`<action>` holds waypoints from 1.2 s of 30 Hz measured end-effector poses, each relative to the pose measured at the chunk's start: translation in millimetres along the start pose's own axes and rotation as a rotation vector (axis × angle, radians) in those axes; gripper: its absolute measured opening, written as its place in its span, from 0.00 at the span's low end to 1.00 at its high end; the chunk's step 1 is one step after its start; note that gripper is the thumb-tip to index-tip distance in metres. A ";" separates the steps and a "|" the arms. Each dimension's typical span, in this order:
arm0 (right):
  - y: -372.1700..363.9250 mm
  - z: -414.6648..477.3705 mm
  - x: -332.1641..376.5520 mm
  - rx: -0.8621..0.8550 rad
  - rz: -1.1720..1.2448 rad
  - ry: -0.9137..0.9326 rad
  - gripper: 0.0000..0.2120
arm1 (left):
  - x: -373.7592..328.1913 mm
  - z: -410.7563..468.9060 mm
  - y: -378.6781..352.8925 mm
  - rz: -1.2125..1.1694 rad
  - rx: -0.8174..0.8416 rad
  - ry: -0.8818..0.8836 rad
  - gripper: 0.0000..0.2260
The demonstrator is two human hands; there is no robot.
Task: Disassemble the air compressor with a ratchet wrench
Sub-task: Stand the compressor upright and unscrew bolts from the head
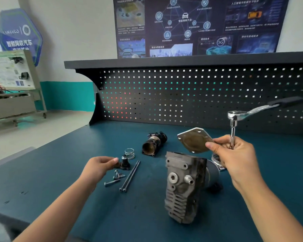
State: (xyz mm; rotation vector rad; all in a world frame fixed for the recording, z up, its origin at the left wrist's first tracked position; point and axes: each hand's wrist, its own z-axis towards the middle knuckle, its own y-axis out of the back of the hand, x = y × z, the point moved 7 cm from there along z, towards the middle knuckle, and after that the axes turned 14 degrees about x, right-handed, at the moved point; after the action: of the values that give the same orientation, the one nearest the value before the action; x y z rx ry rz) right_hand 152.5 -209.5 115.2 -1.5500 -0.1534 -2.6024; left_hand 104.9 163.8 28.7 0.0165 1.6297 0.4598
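Clamped in the right fingers [215, 145]: the ratchet wrench [238, 116], stood up, and a flat metal plate [194, 139], held up in the air. Pinched in the left fingers [112, 161]: a small black part [125, 164] on the worktop [59, 180]. Already out, lying near left: screws [117, 176], two long bolts [129, 176], a spring [129, 153], and farther back a dark tube piece [154, 143]. Probably still to open: the grey air compressor [184, 186], standing near, in the middle.

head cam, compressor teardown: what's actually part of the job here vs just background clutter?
Job:
ratchet wrench and cover plate, both in right hand; compressor body on bench; small black fitting pinched by left hand; spring, screws, long bolts, black cylinder laid out nearby.

Not job:
pegboard, wall poster, display stand far left.
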 end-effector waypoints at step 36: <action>-47.7 -0.9 25.1 0.109 0.234 -0.165 0.06 | -146.1 -48.7 -98.7 -0.176 0.287 -0.603 0.03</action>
State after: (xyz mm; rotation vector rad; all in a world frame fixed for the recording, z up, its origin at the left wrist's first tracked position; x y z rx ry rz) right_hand 133.0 -163.5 135.4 -1.6355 -0.1180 -2.2520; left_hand 101.7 18.6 139.8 0.2059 1.0774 0.0641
